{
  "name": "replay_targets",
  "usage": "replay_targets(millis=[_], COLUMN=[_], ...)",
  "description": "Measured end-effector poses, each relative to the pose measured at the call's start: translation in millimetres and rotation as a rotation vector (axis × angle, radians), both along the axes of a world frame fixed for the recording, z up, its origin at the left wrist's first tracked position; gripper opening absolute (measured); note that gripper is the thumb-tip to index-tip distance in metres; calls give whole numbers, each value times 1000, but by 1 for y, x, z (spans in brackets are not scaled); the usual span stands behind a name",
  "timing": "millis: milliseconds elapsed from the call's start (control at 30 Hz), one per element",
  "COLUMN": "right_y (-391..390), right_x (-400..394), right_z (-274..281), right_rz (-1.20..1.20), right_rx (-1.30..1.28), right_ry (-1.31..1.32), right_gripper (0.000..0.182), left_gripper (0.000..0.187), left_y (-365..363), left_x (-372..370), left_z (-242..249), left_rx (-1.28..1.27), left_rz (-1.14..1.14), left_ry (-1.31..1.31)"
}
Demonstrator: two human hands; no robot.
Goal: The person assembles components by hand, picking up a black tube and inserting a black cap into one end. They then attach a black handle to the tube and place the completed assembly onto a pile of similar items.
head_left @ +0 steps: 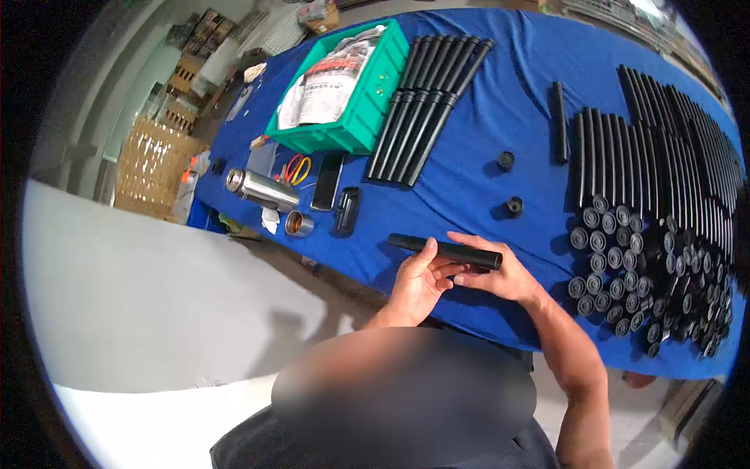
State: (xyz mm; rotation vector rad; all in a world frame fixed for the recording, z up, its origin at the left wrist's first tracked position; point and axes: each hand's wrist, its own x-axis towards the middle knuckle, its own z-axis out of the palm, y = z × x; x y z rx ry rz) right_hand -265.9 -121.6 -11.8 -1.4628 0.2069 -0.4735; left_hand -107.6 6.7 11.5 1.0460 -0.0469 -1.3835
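A short black tube (457,252) lies across both hands above the table's front edge, tilted slightly down to the right. My left hand (419,283) grips it near the middle, thumb on top and fingers underneath. My right hand (500,273) is wrapped round its right part, close to the end. Beyond the hands, two small black caps (513,206) (505,162) rest on the blue cloth (469,203). A single black tube (560,123) lies farther back, left of the rows of tubes (617,160).
Many round black caps (616,258) are spread at the right. Capped tubes (418,133) lie beside a green crate (383,102) holding newspaper. A steel flask (266,190), its cup (298,224), scissors (298,169), a phone (327,181) and a black case (347,211) are at the left.
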Motion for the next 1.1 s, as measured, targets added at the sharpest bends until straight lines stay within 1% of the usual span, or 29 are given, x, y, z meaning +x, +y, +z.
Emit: replay_targets(millis=[67,100,133,167,200,233,267,300,367,433,533,567,667,700,800,900,1000,1100], right_y=[-12,-12,-14,-10,-12,-12,-12,-14,-13,-13,-15,-14,-16,-16,-14,-18,-19,-20], right_x=[-1,-3,-7,-8,-4,-5,-5,-5,-5,-5,-6,-5,-7,-7,-4,-11,-9,-10], right_z=[-1,-4,2,-9,-13,-14,-15,-15,-18,-18,-13,-16,-15,-14,-16,-6,-8,-7], right_rz=[-46,3,50,-55,-112,-163,-181,-188,-196,-189,-150,-141,-81,-53,-50,-3,-23,-39], right_rx=[-204,-142,-112,-166,-259,-276,-289,-304,-325,-272,-231,-236,-212,-199,-215,-150,-117,-91], right_ry=[-103,-118,-42,-107,-157,-144,-143,-136,-117,-183,-218,-212,-190,-182,-182,-79,-57,-81], right_gripper=[64,57,50,48,47,47,47,48,52,52,50,49,46,45,42,41,41,41], left_gripper=[46,45,44,44,32,27,28,40,42,46,46,40,31,33,37,41,41,44], left_y=[-5,-2,8,12,19,20,22,9,-11,-20,-26,-26,-22,-18,-13,-9,-15,-16], left_x=[-5,-3,5,11,13,17,21,21,18,21,33,34,40,50,66,73,71,72], left_z=[-2,-1,4,7,5,6,8,17,12,4,6,12,29,30,30,24,31,30], left_rx=[89,121,147,194,205,149,70,-203,-252,-275,-102,-109,14,26,28,-51,-125,-113], left_rz=[-11,-99,-194,-341,-300,-311,-307,-295,-322,-373,-603,-619,-661,-743,-901,-880,-894,-937], left_ry=[-5,-153,-305,-470,-750,-1197,-1638,-1989,-2018,-2024,-1859,-1838,-1468,-1487,-1408,-1388,-1511,-1421])
